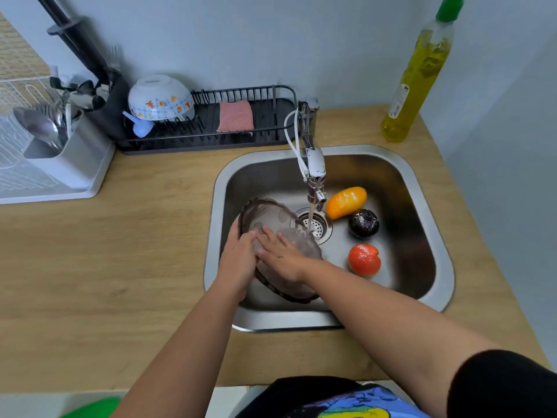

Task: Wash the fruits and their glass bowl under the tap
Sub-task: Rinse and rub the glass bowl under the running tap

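Head view: left hand [238, 260] grips the blurred glass bowl [280, 218], flat right hand [283, 257] hiding its middle

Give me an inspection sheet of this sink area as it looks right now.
Surface: wooden counter around a steel sink.
Job's things: tinted glass bowl tilted in the sink, tap running; orange fruit, dark fruit and red fruit lying in the sink.
Clutter: dish rack with upturned bowl and sponge cloth; cutlery holder; detergent bottle.
Hands: left hand grips the bowl's rim; right hand flat on the bowl.
Cables: white hose at the tap.
Surroundings: plain grey wall.
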The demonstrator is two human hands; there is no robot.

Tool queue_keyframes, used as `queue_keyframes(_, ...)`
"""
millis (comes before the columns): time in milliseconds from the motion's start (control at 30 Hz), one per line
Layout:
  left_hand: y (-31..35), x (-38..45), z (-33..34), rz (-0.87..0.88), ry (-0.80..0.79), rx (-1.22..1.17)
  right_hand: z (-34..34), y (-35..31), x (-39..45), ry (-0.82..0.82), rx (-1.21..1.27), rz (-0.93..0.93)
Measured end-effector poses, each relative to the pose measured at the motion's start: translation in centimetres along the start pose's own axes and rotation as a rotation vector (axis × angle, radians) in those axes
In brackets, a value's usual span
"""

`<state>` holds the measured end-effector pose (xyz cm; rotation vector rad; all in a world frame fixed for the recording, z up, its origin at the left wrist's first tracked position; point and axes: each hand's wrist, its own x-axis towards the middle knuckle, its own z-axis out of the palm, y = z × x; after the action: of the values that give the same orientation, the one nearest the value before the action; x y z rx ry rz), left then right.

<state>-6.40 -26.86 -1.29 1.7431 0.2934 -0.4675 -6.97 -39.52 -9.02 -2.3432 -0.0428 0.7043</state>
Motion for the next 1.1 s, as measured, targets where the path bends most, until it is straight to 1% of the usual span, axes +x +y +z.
queue_keyframes(67, 0.0, -0.1, 0.0, 0.078, 0.013, 0.005, -0.3, 2.0, 0.0, 0.060, -0.110, 0.070)
queue_keyframes(133, -0.3, -0.2, 0.1, 0.131, 0.026, -0.003, -0.4, 3.4, -0.9, 0.081, -0.182, 0.105)
queue_keyframes(200, -0.4, -0.3, 0.2, 0.170, 0.055, -0.001, -0.3, 3.9, -2.0, 0.035, -0.216, 0.153)
queue_keyframes(267, -0.4, -0.4, 0.2, 0.201, 0.103, -0.019, 0.0, 3.1, -3.3, -0.044, -0.211, 0.190)
queue_keyframes(333, -0.5, 0.2, 0.1, 0.165, 0.152, -0.108, 0.2, 1.4, -4.4, -0.097, -0.135, 0.131)
queue_keyframes(400, -1.1, 1.2, -0.3, 0.086, 0.180, -0.223, -0.3, -0.5, -5.2, -0.117, -0.006, 0.002)
queue_keyframes(467, -1.6, 1.9, -0.3, 0.024, 0.143, -0.344, -1.0, -2.0, -5.2, -0.123, 0.054, -0.110)
queue_keyframes(567, -2.0, 2.0, -0.1, 0.012, 0.036, -0.356, -1.8, -2.7, -3.7, -0.111, 0.011, -0.169)
queue_keyframes(667, -1.8, 1.9, 0.0, -0.005, -0.016, -0.398, -2.5, -2.0, -1.9, -0.053, -0.191, -0.170)
queue_keyframes(767, -1.3, 1.8, 0.4, 0.004, -0.065, -0.405, -4.3, -0.1, -0.9, 0.086, -0.303, -0.029)
queue_keyframes(867, -1.2, 1.7, 1.1, 0.027, -0.117, -0.400, -6.2, 1.5, -1.1, 0.160, -0.407, 0.048)
queue_keyframes(900, -1.1, 1.8, 1.3, 0.039, -0.110, -0.410, -6.6, 1.9, -1.4, 0.188, -0.428, 0.074)
queue_keyframes(967, -1.2, 2.3, 1.4, 0.067, -0.065, -0.435, -6.7, 2.5, -2.3, 0.229, -0.450, 0.185)
queue_keyframes(1033, -1.3, 2.8, 1.4, 0.101, -0.030, -0.440, -6.0, 2.7, -3.6, 0.177, -0.497, 0.303)
queue_keyframes(1100, -1.4, 3.0, 1.7, 0.141, -0.023, -0.407, -4.7, 2.5, -4.9, 0.088, -0.457, 0.356)
